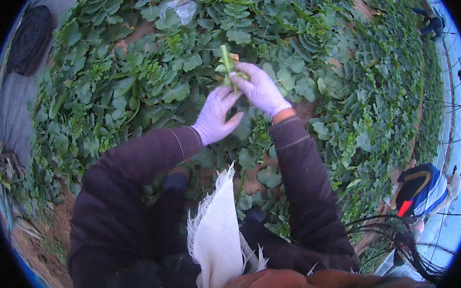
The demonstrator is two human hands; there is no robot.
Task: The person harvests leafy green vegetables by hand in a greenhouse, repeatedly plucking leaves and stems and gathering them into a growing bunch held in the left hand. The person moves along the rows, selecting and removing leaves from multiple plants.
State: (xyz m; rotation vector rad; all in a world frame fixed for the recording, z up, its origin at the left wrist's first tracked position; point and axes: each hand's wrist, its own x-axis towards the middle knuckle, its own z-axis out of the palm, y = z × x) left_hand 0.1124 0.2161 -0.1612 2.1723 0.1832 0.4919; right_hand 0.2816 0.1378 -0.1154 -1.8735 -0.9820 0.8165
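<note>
Both hands wear thin whitish gloves and meet above a bed of leafy green plants (179,93). Between the thumb and fingers of my right hand (258,86) is a cut green plant stem (225,62), its thick end pointing away from me, with small leaf pieces and a yellowish bit beside it. My left hand (217,116) is just below, its fingertips at the stem's lower end and its thumb held apart; whether it grips the stem cannot be told. A white fringed scarf (218,233) hangs down in front of my body.
A black roll (30,39) lies on grey ground sheeting (15,107) at the far left. Clear plastic film (181,10) rests on the leaves ahead. Another person (431,20) is at the upper right. A bag with blue and white stripes (428,188) stands at the right, near translucent greenhouse sheeting (459,124).
</note>
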